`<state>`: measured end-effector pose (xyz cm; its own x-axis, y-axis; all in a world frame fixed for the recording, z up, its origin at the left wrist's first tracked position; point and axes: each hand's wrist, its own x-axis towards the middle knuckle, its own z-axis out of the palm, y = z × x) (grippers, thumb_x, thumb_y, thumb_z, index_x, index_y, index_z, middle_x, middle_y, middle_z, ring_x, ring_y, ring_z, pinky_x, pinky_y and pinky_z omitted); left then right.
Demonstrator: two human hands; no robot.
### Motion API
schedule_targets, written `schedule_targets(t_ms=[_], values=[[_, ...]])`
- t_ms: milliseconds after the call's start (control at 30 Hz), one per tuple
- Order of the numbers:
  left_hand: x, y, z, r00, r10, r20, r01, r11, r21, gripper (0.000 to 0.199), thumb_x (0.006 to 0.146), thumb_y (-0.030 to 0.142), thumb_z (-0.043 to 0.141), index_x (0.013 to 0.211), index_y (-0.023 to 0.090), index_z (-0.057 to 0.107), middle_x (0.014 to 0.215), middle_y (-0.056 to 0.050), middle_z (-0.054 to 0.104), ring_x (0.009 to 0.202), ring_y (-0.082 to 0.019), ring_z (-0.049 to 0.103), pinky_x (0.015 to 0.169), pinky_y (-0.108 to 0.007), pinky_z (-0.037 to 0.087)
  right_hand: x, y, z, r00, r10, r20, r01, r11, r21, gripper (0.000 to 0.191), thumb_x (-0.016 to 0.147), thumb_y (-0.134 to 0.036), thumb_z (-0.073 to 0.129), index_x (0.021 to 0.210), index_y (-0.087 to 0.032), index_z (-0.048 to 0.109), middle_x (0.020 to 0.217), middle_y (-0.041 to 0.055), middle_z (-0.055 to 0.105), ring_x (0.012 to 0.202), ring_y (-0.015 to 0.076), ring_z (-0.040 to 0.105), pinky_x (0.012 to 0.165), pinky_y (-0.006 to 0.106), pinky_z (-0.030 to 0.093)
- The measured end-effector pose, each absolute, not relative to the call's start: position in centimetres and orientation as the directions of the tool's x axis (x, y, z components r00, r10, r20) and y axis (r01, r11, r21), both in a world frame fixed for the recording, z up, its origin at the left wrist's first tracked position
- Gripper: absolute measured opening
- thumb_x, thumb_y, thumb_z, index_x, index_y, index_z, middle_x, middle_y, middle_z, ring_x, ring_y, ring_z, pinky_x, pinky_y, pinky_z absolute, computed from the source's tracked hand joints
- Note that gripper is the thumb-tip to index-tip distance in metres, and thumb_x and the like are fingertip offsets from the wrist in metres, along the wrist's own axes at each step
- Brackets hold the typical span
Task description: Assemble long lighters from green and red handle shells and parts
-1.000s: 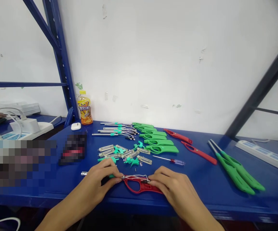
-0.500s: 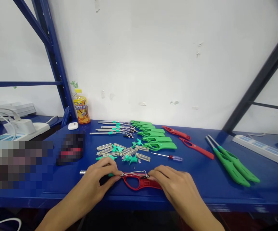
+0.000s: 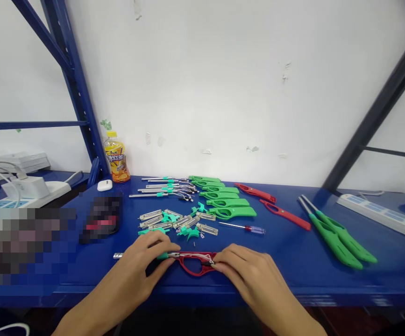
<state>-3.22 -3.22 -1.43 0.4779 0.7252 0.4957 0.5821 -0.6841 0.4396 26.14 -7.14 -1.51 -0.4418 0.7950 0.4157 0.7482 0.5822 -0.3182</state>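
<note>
Near the table's front edge lies a red lighter casing half (image 3: pixel 190 271) with a loop-shaped opening. My left hand (image 3: pixel 142 268) pinches a metal lighter tube (image 3: pixel 118 255) with a green collar against the casing's left end. White wires (image 3: pixel 198 255) run from the tube along the casing's upper edge. At their other end, my right hand (image 3: pixel 249 270) has its fingers closed around a small black igniter piece (image 3: pixel 207 264) at the casing. The right part of the casing is hidden under that hand.
Beyond the hands lie clear fuel tanks (image 3: pixel 207 228), green triggers (image 3: pixel 192 233), wired tubes (image 3: pixel 160 194), green casing halves (image 3: pixel 235 212) and a screwdriver (image 3: pixel 254 229). Red casing halves (image 3: pixel 289 218), assembled green lighters (image 3: pixel 338 245) and a power strip (image 3: pixel 380 214) are rightward. A drink bottle (image 3: pixel 117 161) stands back left.
My right hand has moved the black igniter piece slightly left and down. The white wires now lie lower, closer to the casing. My left hand keeps its pinch; the camera view has shifted slightly.
</note>
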Motion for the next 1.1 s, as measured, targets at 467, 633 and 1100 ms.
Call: schedule_targets(t_ms=[467, 633, 1100], values=[[-0.4, 2.1, 1.5, 0.511, 0.771, 0.380, 0.719, -0.626, 0.302, 0.010, 0.100, 0.022, 0.069, 0.102, 0.023, 0.078, 0.108, -0.006, 0.075, 0.106, -0.029, 0.068, 0.091, -0.040, 0.051, 25.9, -7.1, -1.3, -0.339, 0.875, 0.347, 0.685, 0.482, -0.546, 0.007, 0.109, -0.031, 0.068, 0.108, -0.032, 0.075, 0.108, -0.0041, 0.075, 0.092, 0.0177, 0.073, 0.080, 0.029, 0.049], [-0.8, 1.4, 2.8, 0.458, 0.790, 0.408, 0.723, -0.598, 0.347, 0.012, 0.104, 0.029, 0.063, 0.103, 0.024, 0.073, 0.106, -0.003, 0.078, 0.098, -0.026, 0.071, 0.083, -0.035, 0.050, 25.9, -7.0, -1.2, -0.309, 0.901, 0.304, 0.709, 0.431, -0.559, 0.020, 0.106, -0.035, 0.073, 0.126, -0.037, 0.072, 0.104, -0.0038, 0.072, 0.093, 0.0203, 0.072, 0.079, 0.031, 0.047], [-0.5, -0.3, 3.5, 0.571, 0.727, 0.381, 0.643, -0.685, 0.342, 0.027, 0.108, 0.031, 0.055, 0.123, 0.027, 0.077, 0.119, -0.003, 0.079, 0.108, -0.026, 0.072, 0.096, -0.037, 0.053, 26.3, -6.9, -1.9, -0.333, 0.867, 0.370, 0.636, 0.497, -0.591, 0.011, 0.109, -0.031, 0.069, 0.114, -0.029, 0.079, 0.104, -0.0023, 0.073, 0.091, 0.0176, 0.073, 0.081, 0.029, 0.048]])
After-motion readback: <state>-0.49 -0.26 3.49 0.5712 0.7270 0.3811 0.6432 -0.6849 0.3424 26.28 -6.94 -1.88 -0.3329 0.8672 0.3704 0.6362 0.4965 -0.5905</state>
